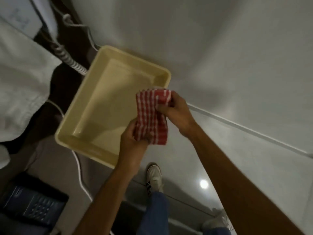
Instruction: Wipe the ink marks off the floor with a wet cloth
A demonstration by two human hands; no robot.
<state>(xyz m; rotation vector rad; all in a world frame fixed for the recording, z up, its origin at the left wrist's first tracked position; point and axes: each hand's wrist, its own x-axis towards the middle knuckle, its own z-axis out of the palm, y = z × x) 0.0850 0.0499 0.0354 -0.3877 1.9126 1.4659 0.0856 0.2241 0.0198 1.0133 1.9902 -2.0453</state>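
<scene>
A red-and-white checked cloth (150,116) is bunched between both my hands, above the near right corner of a cream plastic basin (88,122) that stands on the floor. My left hand (132,139) grips the cloth's lower end from below. My right hand (176,112) grips its upper end from the right. The basin holds shallow water, as far as the blur lets me tell. The pale tiled floor (237,65) spreads to the right; no ink marks show on it in this blurred frame.
White bedding (22,78) hangs at the left. A coiled white cord (67,56) and a white cable (79,170) run beside the basin. A dark telephone (32,204) lies at lower left. My white shoes (154,177) and jeans (155,214) are below the hands.
</scene>
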